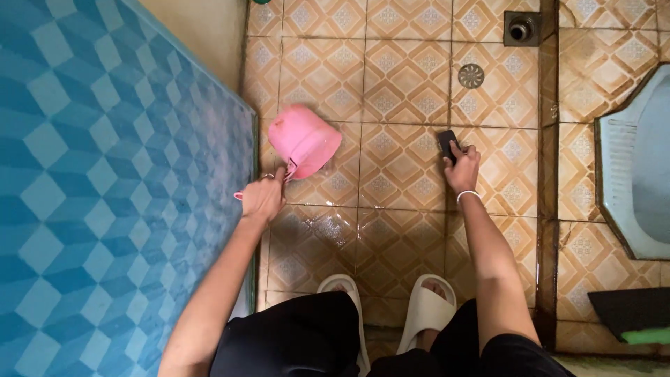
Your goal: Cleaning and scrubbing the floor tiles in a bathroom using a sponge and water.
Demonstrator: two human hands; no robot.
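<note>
Looking down from left to right, we first meet a blue patterned wall [105, 181] that fills the left side and crowds close against our left arm. Just beside it, our left hand [263, 197] is clenched around the handle of a pink plastic bucket [304, 142], the arm stretched forward and the wrist bent slightly. That bucket is tipped over with its bottom turned up toward us, so we cannot tell what, if anything, is inside. It hangs over the wet tan patterned floor tiles [401, 237]. Near us, two white slide sandals [427, 311] stand on those tiles. To the right, our right hand [462, 167], a thin bracelet at the wrist, presses a small dark scrubbing pad [447, 144] flat against the floor, fingers closed over it. Farther off lie a round floor drain [471, 75] and a square drain [521, 28]. At the far right sits a pale blue squat toilet [635, 160].
</note>
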